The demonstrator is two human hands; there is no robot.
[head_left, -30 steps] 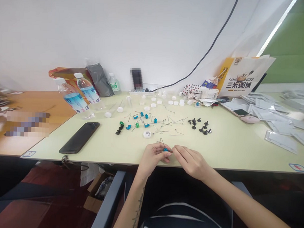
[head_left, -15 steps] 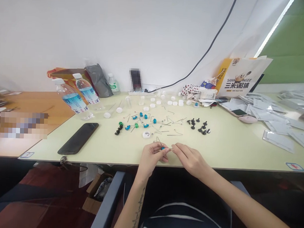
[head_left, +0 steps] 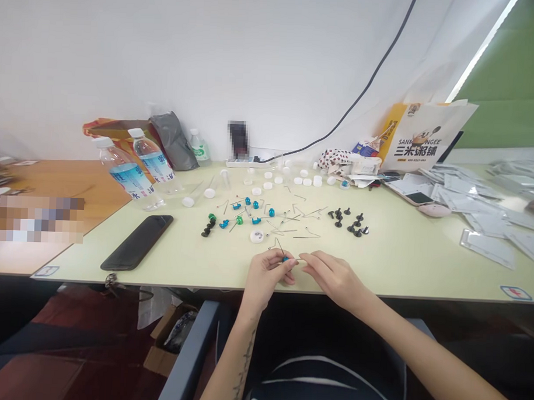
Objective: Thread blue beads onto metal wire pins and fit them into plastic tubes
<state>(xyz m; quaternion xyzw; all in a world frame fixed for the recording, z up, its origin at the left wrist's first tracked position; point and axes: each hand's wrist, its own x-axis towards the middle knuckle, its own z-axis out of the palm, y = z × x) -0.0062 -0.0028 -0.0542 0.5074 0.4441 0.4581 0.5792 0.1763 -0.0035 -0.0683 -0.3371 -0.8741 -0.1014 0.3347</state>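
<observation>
Near the front edge of the table, my left hand (head_left: 264, 276) is closed around a small blue part (head_left: 285, 259). A thin bent wire (head_left: 279, 245) sticks up from that part, above the fingers. Just to the right, my right hand (head_left: 336, 278) pinches the end of a thin metal rod (head_left: 298, 259) that points toward the blue part. Whether the rod sits inside the part is hidden by my left fingers. Beyond my hands lie a round white cap (head_left: 257, 236), loose bent wires (head_left: 307, 233) and several small blue parts (head_left: 272, 212).
Black knobs (head_left: 357, 231) lie to the right, with white cards (head_left: 488, 248) farther over. A black phone (head_left: 137, 242) and two water bottles (head_left: 130, 175) are on the left. Clear tubes and white caps (head_left: 307, 181) stand toward the back, near a paper bag (head_left: 420, 135).
My right fingers have shifted slightly on the rod, a little to the left and up. My left hand holds the blue part in nearly the same place.
</observation>
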